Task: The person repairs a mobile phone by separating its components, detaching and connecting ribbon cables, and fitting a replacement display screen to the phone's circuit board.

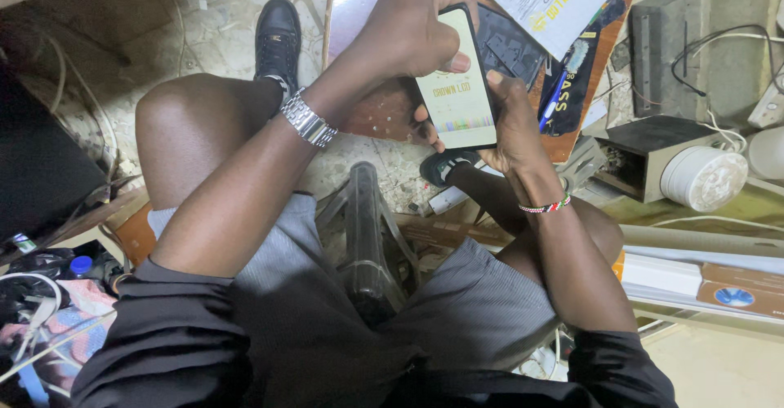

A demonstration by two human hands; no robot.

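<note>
Gripping a phone screen panel [457, 89], left hand [408, 28] and right hand [514, 118] both closed.

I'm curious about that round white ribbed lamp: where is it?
In the head view, the round white ribbed lamp lies far right, against a dark open box, well right of the person's right hand.

Flat rectangular pale-cream phone screen panel with black rim [459, 81] – centre, gripped between left hand [412, 28] and right hand [510, 118]; faint rainbow strip near its lower edge. White rectangular package with yellow print [551, 0] – top, just right of it. Brown carton with blue round mark [739, 289] at right edge
</note>
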